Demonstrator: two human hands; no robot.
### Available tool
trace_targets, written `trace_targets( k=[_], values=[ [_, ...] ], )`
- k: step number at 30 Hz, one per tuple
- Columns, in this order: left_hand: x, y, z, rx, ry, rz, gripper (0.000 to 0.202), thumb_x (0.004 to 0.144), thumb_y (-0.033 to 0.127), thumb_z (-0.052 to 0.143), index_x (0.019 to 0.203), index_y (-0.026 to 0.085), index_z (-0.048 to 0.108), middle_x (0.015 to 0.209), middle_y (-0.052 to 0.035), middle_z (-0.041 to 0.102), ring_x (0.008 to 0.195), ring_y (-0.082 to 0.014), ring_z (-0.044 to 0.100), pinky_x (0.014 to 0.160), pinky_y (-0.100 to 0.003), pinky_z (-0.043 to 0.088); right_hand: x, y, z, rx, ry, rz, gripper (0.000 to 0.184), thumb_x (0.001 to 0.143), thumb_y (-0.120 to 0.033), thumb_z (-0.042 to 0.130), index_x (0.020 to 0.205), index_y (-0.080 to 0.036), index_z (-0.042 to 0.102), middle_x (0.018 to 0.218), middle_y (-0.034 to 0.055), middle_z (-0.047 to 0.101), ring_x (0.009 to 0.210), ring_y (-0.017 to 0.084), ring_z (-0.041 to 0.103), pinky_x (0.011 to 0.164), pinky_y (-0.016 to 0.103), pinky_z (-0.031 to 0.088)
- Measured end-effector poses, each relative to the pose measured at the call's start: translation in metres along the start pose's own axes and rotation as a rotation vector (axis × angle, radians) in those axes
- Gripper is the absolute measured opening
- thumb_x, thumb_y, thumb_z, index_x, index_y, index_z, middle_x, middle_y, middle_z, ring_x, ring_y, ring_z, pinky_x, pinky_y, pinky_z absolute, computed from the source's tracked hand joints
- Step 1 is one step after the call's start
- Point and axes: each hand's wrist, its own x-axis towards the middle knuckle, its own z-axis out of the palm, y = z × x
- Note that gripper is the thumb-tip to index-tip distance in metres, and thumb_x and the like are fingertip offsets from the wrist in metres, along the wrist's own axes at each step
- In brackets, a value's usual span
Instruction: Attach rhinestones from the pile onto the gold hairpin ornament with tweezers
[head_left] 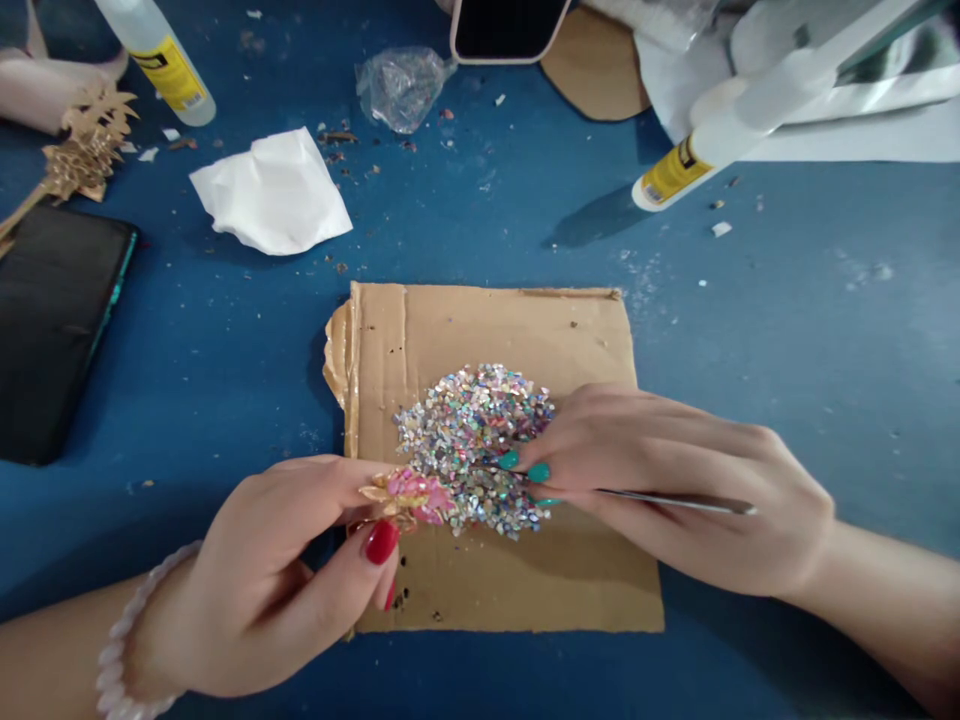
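My left hand (300, 570), with red nails and a beaded bracelet, pinches a small gold ornament with a pink flower (412, 495) between thumb and fingers. It is held just over the lower left edge of a heap of glittering multicoloured chips (472, 410). The heap lies on a piece of brown cardboard (517, 590). Closed around a thin metal tool (675, 500) is my right hand (697, 480), its nails green. Its fingertips are at the right side of the heap, and the tool's working tip is largely hidden there.
Beyond the cardboard lie a crumpled white paper (274, 195), a clear plastic bag (401, 90) and two bottles with yellow labels (169, 70). A black phone (60, 330) and a gold flower piece (86, 145) are at left. Another phone (510, 25) is at the top.
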Motion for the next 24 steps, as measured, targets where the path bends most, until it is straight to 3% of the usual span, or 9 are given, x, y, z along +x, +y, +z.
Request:
trace_targets(
  k=[5,24],
  values=[
    [0.0022,0.0014,0.0006,0.004,0.019,0.009,0.026,0.089,0.013,0.042,0.065,0.02,0.048,0.055,0.0075,0.056,0.045,-0.0052,0.053,0.048,-0.015,0.044,-0.0002,-0.0007,-0.0003,-0.005,0.024,0.017,0.013,0.087,-0.008,0.052,0.087,-0.019,0.059,0.077,0.0045,0.071,0.076,0.015,0.069,0.071,0.03,0.058],
    [0.0064,-0.002,0.0011,-0.035,0.028,0.074,0.02,0.086,0.009,0.044,0.071,0.021,0.049,0.056,0.0096,0.056,0.048,-0.0053,0.052,0.053,-0.016,0.043,0.0011,0.001,-0.0042,-0.054,-0.085,-0.037,0.012,0.089,-0.009,0.051,0.089,-0.014,0.061,0.086,0.0092,0.072,0.087,0.014,0.068,0.078,0.029,0.056]
  ],
)
